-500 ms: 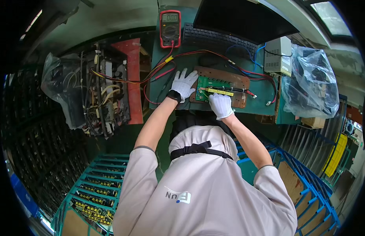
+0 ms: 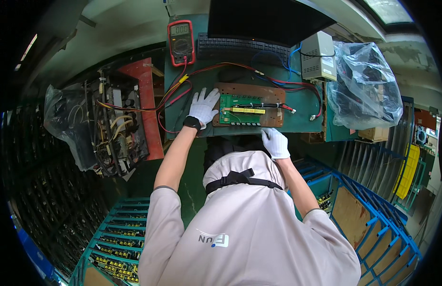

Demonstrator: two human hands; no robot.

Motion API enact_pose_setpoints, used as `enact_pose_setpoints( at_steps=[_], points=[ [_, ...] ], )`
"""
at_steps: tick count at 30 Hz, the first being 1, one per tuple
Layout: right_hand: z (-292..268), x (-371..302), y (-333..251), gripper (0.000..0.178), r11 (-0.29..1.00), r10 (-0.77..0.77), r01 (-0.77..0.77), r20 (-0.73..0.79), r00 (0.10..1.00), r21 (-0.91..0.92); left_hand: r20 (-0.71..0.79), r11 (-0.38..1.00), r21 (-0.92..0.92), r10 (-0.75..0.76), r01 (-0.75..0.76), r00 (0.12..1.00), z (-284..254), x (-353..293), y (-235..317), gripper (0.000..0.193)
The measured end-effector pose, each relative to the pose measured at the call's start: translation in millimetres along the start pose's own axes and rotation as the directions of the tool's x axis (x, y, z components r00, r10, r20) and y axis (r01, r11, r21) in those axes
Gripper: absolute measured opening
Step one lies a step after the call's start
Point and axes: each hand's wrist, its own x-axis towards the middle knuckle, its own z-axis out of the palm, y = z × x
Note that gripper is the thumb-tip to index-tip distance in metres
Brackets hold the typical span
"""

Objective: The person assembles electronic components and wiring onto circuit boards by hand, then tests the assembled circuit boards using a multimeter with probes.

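On the green table lies a brown perforated base plate [image 2: 273, 121]. A green circuit board [image 2: 226, 102] sits on it, with a row of yellow box-shaped components [image 2: 248, 110] and dark cables ending in white connectors [image 2: 293, 111]. My left hand [image 2: 203, 106], in a white glove, rests flat with fingers spread beside the plate's left end. My right hand [image 2: 276, 144], gloved too, is at the table's front edge, below the plate's right part and apart from the board. Its fingers are curled together; whatever they hold, if anything, is hidden.
A red multimeter [image 2: 181, 43] lies at the back left, its leads running across the table. Behind are a keyboard [image 2: 245, 49] and a dark monitor [image 2: 268, 21]. A grey metal box [image 2: 319, 57] stands right. An opened machine [image 2: 117, 124] is left; racks flank me.
My right hand has drawn back from the circuit board toward me, to the table's front edge. My left hand stays flat beside the plate. The whole view has shifted slightly.
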Motion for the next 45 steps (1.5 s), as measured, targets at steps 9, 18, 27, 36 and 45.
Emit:
enact_pose_setpoints(
  at_steps=[9,18,27,36,45],
  points=[
    [-49.7,-23.0,153.4,0.023,0.988,0.147,-0.146,0.009,0.989,-0.054,-0.369,0.933,-0.322,-0.282,0.163,0.886,-9.7,-5.7,64.0,0.052],
    [-69.3,31.4,312.9,0.049,0.88,-0.175,0.16,0.008,0.985,-0.447,0.396,-0.413,-0.881,-0.375,0.231,0.838,45.4,44.3,295.0,0.05],
    [-109.7,56.2,329.0,0.029,0.955,-0.297,0.284,0.314,0.902,0.087,0.644,-0.541,-0.754,-0.499,0.372,0.58,87.2,175.1,361.4,0.046],
    [-93.5,55.7,288.5,0.042,0.8,-0.208,-0.22,0.602,0.771,0.558,0.524,-0.963,-0.269,-0.145,0.002,0.839,95.8,150.6,362.6,0.034],
    [-109.1,72.4,262.7,0.037,0.735,-0.239,-0.18,0.498,0.833,0.654,0.431,-0.983,-0.084,-0.185,-0.165,0.883,82.2,131.0,373.6,0.026]
  ],
)
